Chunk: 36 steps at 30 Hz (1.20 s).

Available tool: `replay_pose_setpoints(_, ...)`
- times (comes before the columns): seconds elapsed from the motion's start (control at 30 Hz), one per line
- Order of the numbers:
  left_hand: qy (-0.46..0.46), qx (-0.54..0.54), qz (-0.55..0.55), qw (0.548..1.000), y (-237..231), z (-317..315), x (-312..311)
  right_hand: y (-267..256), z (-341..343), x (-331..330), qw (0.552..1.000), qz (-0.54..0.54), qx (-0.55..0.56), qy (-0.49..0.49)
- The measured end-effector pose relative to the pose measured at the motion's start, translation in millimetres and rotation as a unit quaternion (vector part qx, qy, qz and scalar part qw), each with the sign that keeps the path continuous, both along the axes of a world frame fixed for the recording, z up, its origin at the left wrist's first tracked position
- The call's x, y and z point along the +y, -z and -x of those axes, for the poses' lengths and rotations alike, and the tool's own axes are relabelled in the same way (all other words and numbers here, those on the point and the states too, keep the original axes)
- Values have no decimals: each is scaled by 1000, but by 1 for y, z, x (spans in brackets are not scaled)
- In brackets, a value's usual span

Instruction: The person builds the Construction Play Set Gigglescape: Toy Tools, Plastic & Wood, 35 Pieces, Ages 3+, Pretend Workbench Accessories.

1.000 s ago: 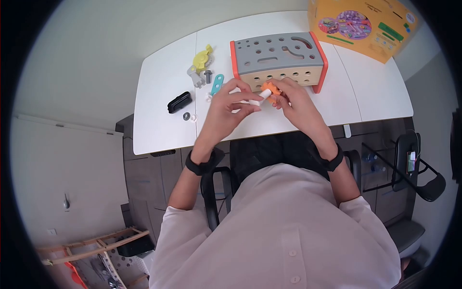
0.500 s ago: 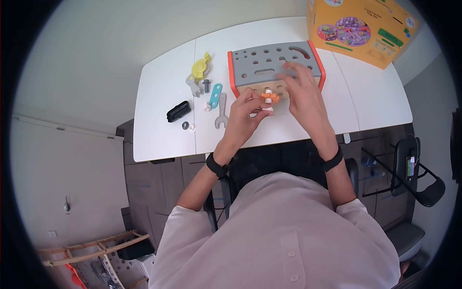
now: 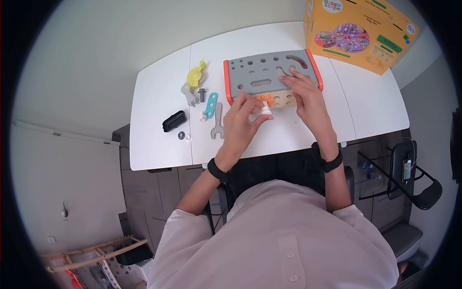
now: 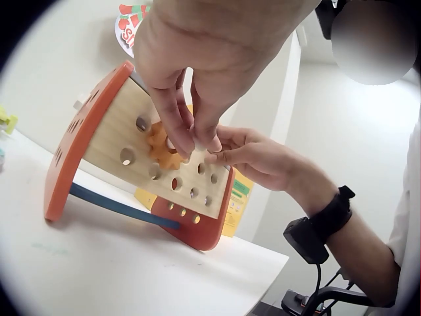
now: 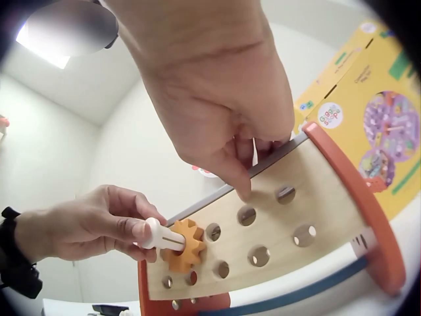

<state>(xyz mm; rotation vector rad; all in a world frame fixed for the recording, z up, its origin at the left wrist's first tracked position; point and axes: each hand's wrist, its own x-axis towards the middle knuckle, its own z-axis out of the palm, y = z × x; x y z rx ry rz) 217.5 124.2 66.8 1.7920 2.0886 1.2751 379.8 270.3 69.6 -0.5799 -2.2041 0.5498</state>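
My left hand (image 3: pixel 238 125) pinches the head of a white peg (image 5: pixel 166 237) between thumb and fingers. The peg's shaft passes into an orange toy gear (image 5: pixel 196 246), which lies against the wooden front panel (image 5: pixel 279 227) of a toy workbench with grey top and red ends. The peg's far end is hidden behind the gear. On the workbench's right half, my right hand (image 3: pixel 313 106) grips the upper edge, its fingers over the grey top and its thumb on the front panel. Beside my left hand lies a grey toy wrench (image 3: pixel 218 115).
Left of the wrench are a teal strip with holes (image 3: pixel 211 102), a grey bolt (image 3: pixel 202 96), a yellow-and-grey toy piece (image 3: pixel 195 77) and a black object (image 3: pixel 174 121). Small grey (image 3: pixel 181 135) and white pieces (image 3: pixel 188 137) lie nearby. A yellow box (image 3: pixel 317 24) stands at the back right.
My left hand has brought the peg and gear up against the workbench's front panel. My right hand has let go of the gear and moved onto the workbench's edge.
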Motion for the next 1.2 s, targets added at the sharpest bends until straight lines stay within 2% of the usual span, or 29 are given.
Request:
replay_pose_setpoints(0.03, -49, 101, 1, 994, -3, -1, -1, 0, 0, 2, 1000, -10, -8, -6)
replay_pose_setpoints(0.07, -48, 101, 0, 994, -7, -1, 0, -1, 1, 3, 1000, -11, -8, -5)
replay_pose_setpoints(0.13, -130, 136, 17, 982, -14, -3, 1, -1, 2, 3, 1000, 11, -11, -1)
replay_pose_setpoints(0.33, -87, 152, -38, 984, -6, 6, 6, -4, 2, 4, 998, 61, 0, -14)
replay_pose_setpoints(0.47, -67, 157, -17, 985, -12, 9, 4, -4, 3, 2, 1000, 28, 2, -6)
replay_pose_setpoints(0.53, -26, 105, -33, 994, -19, 12, 0, -3, 3, 2, 1000, 31, 3, 0)
replay_pose_setpoints(0.57, -30, 106, -31, 993, -19, 18, -3, -3, 4, 1, 999, 32, 3, -4)
replay_pose_setpoints(0.63, -35, 33, -77, 996, -21, 38, -9, -5, 4, 0, 1000, 31, 2, 2)
replay_pose_setpoints(0.67, -65, 68, -107, 990, -25, 48, -13, -4, 4, 0, 1000, 30, 3, -1)
replay_pose_setpoints(0.73, -130, 81, -83, 985, -27, 76, -28, -4, 4, 0, 1000, 28, 4, -1)
replay_pose_setpoints(0.77, -133, 82, -84, 984, -25, 91, -38, -5, 4, 0, 1000, 27, 5, -4)
replay_pose_setpoints(0.83, -178, 80, 73, 978, -16, 120, -59, -6, 4, -1, 999, 33, -2, -1)
replay_pose_setpoints(0.87, -181, 80, 72, 978, -6, 133, -67, -6, 4, -1, 999, 31, -2, -4)
replay_pose_setpoints(0.93, -151, 44, 151, 976, 17, 154, -78, -4, 5, 1, 1000, 29, -5, -2)
replay_pose_setpoints(1.03, -104, 66, 142, 982, 42, 155, -82, -4, 5, 0, 999, 33, -2, -1)
replay_pose_setpoints(1.2, -145, 84, 160, 973, 65, 155, -79, -2, 5, 2, 1000, 28, -8, -4)
